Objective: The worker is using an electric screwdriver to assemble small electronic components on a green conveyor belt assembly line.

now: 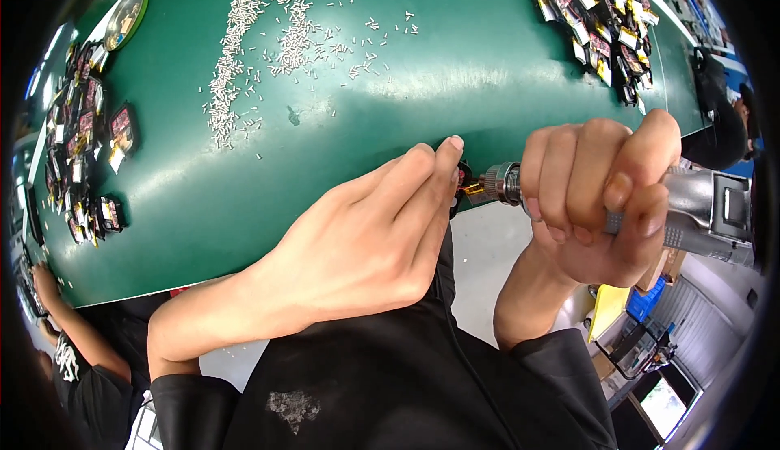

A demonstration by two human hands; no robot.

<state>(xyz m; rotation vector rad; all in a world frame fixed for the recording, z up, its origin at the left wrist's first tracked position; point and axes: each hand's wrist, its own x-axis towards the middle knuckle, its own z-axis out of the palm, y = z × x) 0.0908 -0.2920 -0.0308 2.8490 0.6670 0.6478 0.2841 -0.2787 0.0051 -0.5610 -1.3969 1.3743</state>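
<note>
Nearest to the person, the right hand is wrapped tight around a grey metal power screwdriver, all its fingers curled on the handle. It holds the tool lying sideways, so the ribbed tip points left at a small part. The left hand lies flat on its side at the front edge of the green desk, with its fingers pressed together. The fingertips push on a small black and red part, probably to keep it from moving while the tip touches it. That part sits right at the desk's edge, between the two hands. Farther out, many tiny silver pins lie spread where a hand can reach them. More small black and red parts are heaped at the left and at the far right, out of the way. A round tin sits in the far left corner
</note>
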